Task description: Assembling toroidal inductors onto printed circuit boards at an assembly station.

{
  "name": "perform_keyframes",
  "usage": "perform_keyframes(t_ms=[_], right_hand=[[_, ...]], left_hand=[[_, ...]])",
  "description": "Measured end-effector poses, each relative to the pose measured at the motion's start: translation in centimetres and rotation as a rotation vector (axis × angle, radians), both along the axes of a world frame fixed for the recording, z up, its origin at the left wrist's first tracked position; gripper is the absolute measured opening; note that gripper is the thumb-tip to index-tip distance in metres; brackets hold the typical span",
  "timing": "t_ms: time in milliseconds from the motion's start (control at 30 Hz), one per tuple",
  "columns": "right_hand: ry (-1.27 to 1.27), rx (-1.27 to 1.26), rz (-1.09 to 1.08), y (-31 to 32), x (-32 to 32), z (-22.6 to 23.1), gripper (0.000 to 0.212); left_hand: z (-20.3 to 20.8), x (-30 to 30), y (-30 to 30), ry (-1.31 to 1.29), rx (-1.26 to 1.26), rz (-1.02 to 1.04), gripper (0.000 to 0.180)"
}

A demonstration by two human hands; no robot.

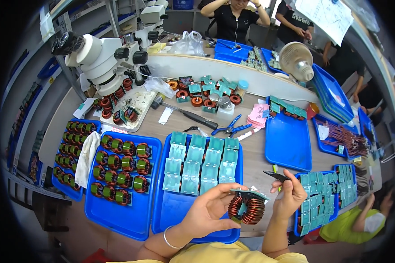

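My left hand [202,214] grips a toroidal coil [254,211] wound with copper wire, holding it upright by its left side. A small green circuit board lies across the coil's top. In my closed right hand [289,196] is a slim black pointed tool [275,175], its tip aimed left, apart from the coil; its exact kind is unclear. A yellow-green bit shows beside those fingers. Just beyond my left hand, a blue tray [164,221] carries rows of green boards [191,168]. Left of it, another blue tray [114,220] bears coils [127,162] with green bands.
Blue-handled pliers [231,127], a soldering iron [191,116] and loose coils [197,101] lie farther back. A white microscope [94,57] stands back left. Green boards fill a tray [318,197] at right. A fan [296,59] and other people are beyond the low partition [232,72].
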State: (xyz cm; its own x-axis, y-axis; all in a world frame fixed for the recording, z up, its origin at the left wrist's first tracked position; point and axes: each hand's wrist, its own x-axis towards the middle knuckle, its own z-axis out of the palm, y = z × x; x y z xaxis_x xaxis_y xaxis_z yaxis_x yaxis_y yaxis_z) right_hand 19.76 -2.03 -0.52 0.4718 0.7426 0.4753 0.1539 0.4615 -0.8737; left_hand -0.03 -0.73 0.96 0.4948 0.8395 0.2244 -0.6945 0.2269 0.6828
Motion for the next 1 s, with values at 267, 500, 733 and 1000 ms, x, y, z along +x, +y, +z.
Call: perform_keyframes(t_ms=[267,500,733,1000], right_hand=[[-0.086,0.013,-0.028,-0.4,0.1,0.1,0.017],[-0.103,0.039,-0.088,-0.9,0.0,0.3,0.017],[-0.086,0.028,-0.099,-1.5,0.3,0.1,0.013],[0.074,0.112,-0.099,-1.6,-0.1,0.2,0.018]], left_hand=[[0.4,-0.4,-0.2,-0.031,-0.044,-0.068,0.068],[0.4,-0.4,-0.3,0.061,0.136,0.043,0.065],[0.7,-0.6,-0.2,0.177,0.289,0.137,0.067],[0.5,-0.5,-0.2,0.25,0.366,0.234,0.063]])
